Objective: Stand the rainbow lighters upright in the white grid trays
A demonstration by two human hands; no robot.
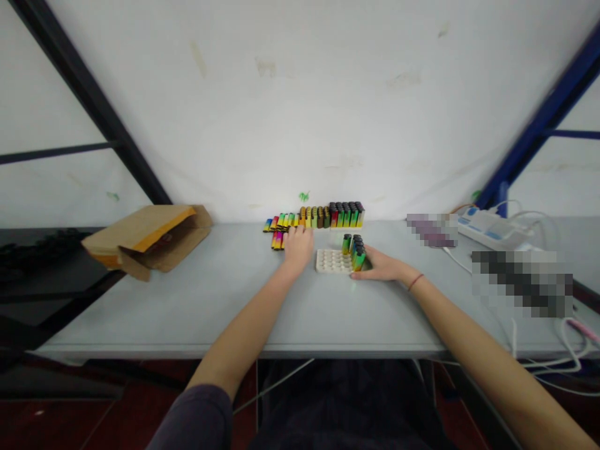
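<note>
A white tray [334,261] with rows of round holes lies in front of me. Small colourful cylinders with black tops [358,255], lighter-like in look, stand upright along its right end. One more cylinder [346,244] stands at its back edge. My right hand [382,264] grips the tray's right end, thumb at the near corner, other fingers partly hidden behind the cylinders. My left hand [299,247] is at the loose cylinders [277,240] lying left of the tray. Its fingers are curled down, and what is under them is hidden.
Against the wall stand a filled tray of black-topped cylinders [347,214] and a yellowish group [315,217]. An open cardboard box [145,237] lies at left. A power strip [497,230], cables and blurred items occupy the right. The table's front edge [328,351] is near me.
</note>
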